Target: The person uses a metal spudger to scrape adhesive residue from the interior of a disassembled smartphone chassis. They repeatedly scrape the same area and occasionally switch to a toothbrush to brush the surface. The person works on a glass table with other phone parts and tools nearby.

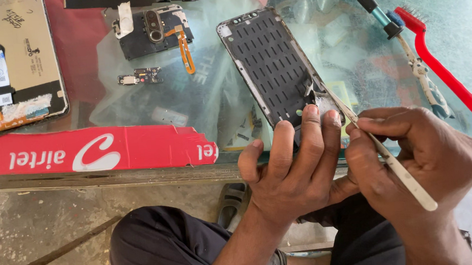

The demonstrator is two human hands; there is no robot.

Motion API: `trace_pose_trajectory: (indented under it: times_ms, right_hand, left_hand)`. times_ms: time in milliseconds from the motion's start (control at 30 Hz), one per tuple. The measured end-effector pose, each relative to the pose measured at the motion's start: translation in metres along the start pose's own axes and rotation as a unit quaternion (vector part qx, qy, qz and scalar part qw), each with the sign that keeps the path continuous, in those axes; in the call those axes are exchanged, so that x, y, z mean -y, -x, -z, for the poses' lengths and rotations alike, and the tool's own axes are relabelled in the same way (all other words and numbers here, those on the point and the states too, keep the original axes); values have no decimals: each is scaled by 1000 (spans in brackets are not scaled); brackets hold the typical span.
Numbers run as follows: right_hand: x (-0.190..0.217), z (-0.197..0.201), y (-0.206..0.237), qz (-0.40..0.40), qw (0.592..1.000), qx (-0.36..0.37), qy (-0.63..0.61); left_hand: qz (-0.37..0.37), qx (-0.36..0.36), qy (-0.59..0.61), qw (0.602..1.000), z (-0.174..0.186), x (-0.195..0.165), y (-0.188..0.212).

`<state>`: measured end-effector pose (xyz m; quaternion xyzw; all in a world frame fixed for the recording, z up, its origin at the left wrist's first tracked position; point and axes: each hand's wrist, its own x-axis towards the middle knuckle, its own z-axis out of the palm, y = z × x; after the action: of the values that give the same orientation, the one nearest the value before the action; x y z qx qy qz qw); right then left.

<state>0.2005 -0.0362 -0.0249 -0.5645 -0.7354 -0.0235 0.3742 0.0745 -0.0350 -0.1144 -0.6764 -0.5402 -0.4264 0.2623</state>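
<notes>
- My left hand point(292, 164) presses its fingers flat on the near end of a black phone frame point(268, 62), pinning it to the glass table point(188, 91).
- The phone frame lies tilted near the middle of the table, its slotted inner side up, its near end at the table's near edge.
- My right hand point(417, 157) pinches a pair of metal tweezers point(380, 149), whose tips touch the frame's near right corner, just beside my left fingertips.
- Far left lies a phone screen panel point(11, 60) face down; right of it, a black circuit board point(152, 32) with an orange flex cable.
- On the right lie a teal-handled screwdriver point(369, 1) and a red brush point(447, 74), well apart from my hands.
- A red strip point(91, 149) runs along the near left edge.
</notes>
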Motion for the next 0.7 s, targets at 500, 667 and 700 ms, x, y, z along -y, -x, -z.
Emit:
trace_pose_trajectory:
  times_ms: [500,667,700]
  right_hand:
    - [-2,-7,-2,25,999,-6,-44]
    - [-3,-10,-2,24,999,-20,-36]
    - [-3,-10,-2,16,999,-26,-25]
  left_hand:
    - [4,-33,-9,999,-8,-1,0]
    - [0,-35,-14,999,-9,0,-1]
    - [2,-36,-9,999,-8,0,-1]
